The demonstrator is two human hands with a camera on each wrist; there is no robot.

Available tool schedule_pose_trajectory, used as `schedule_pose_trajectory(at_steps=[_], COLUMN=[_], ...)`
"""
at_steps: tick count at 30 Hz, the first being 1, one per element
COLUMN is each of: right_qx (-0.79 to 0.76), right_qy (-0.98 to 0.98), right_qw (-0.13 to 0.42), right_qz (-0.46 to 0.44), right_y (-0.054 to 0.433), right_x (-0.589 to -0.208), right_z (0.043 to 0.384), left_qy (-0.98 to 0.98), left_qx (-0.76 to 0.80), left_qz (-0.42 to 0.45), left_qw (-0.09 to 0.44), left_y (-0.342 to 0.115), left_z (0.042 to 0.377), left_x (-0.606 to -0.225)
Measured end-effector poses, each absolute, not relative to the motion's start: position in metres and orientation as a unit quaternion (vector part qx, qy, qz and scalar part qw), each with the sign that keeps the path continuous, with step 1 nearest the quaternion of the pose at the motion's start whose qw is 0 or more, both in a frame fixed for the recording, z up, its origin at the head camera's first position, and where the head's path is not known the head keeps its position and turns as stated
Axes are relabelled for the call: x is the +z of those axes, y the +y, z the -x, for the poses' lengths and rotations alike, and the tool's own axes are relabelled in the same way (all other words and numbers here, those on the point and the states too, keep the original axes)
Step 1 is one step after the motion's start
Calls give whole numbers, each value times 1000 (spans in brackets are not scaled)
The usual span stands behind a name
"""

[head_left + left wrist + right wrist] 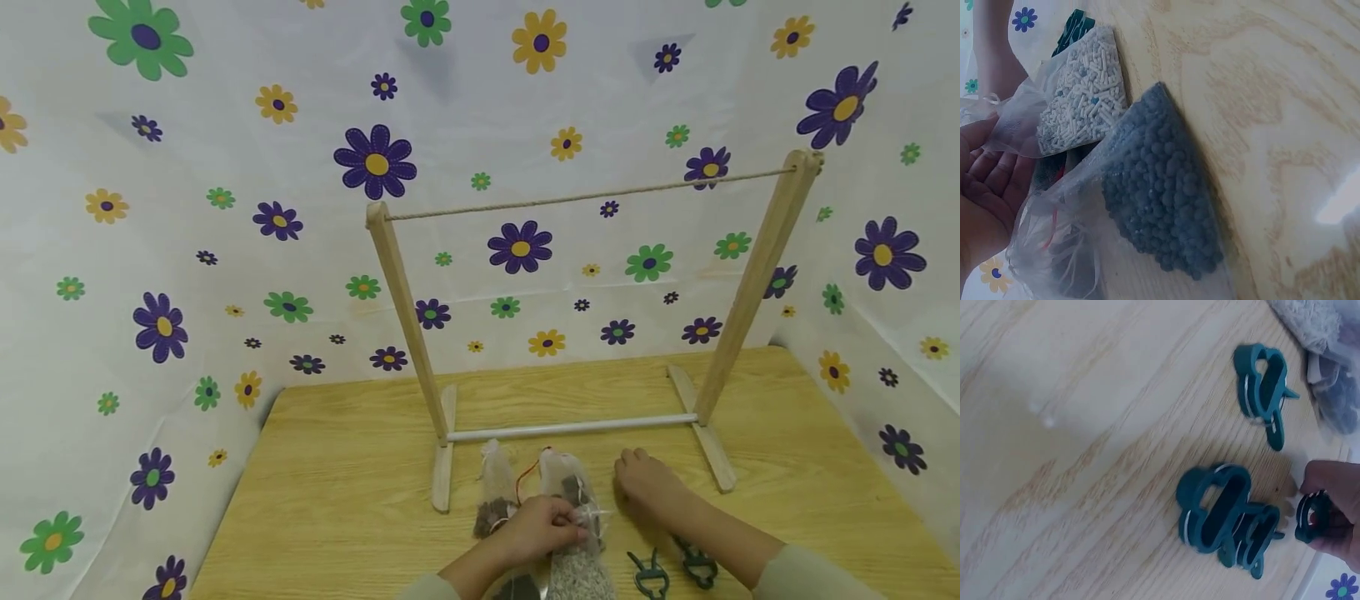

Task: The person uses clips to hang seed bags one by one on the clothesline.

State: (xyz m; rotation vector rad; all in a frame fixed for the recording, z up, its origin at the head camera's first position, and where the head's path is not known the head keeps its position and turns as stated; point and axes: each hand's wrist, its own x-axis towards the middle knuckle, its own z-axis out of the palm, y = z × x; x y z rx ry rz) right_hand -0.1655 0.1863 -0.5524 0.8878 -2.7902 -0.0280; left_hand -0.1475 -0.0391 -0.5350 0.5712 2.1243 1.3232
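Note:
My left hand (pixel 534 529) pinches the gathered neck of a sheer drawstring bag of whitish pellets (pixel 1088 94). Close by it in the left wrist view lies a sheer bag of dark round balls (pixel 1160 187). Further sheer bags with dark contents, one bag at the left (pixel 495 512) and one behind the hand (pixel 570 479), lie on the table. My right hand (pixel 651 485) is to the right of the bags and grips a green plant clip (pixel 1313 519). Several more green clips (pixel 1216 509) lie on the wood below it, one single clip (pixel 1263 387) nearer the bags.
Behind the bags stands a wooden frame (pixel 750 308) with a rope (pixel 585 198) strung between its two posts. A white rod (pixel 573 428) joins the posts low down, and the feet rest on the wood-grain table (pixel 322 483). Flowered sheeting (pixel 450 125) surrounds the table.

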Motion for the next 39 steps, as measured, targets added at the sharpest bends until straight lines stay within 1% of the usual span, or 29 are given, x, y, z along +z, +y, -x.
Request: schedule_pose_trajectory(at_steps=[7,10,15,20,27,30,34,37,39], right_qx=[61,89,125,168,329,390,431,447,458], right_qy=[-966,-968,-968,-964,-923,-902,-890,-885,-880], right_qw=[10,-8,5,19,7,5,-7,-19,-17], right_qz=[-253,-234,-219,-206,-198,-185,-148,-128,-124], right_y=[192,195,199,199,197,197,203,212,217], right_x=[-544,-539,-532,-526,-503,-485,-448,-420,-405], right_z=[166,166,167,170,175,181,190,197,200], left_qy=[787,784,796,800,800,806,813,813,814], left_qx=[510,511,492,487,488,483,479,473,467], left_qz=[-223,-241,-269,-279,-303,-292,-282,-306,-319], left_qw=[265,258,230,212,173,176,173,149,136], left_y=[-34,-32,-28,-23,-17,-15,-9,-4,-1], left_z=[143,141,139,140,153,160,169,175,178], left_x=[-528,-523,-512,-499,-480,-468,-453,-441,-433])
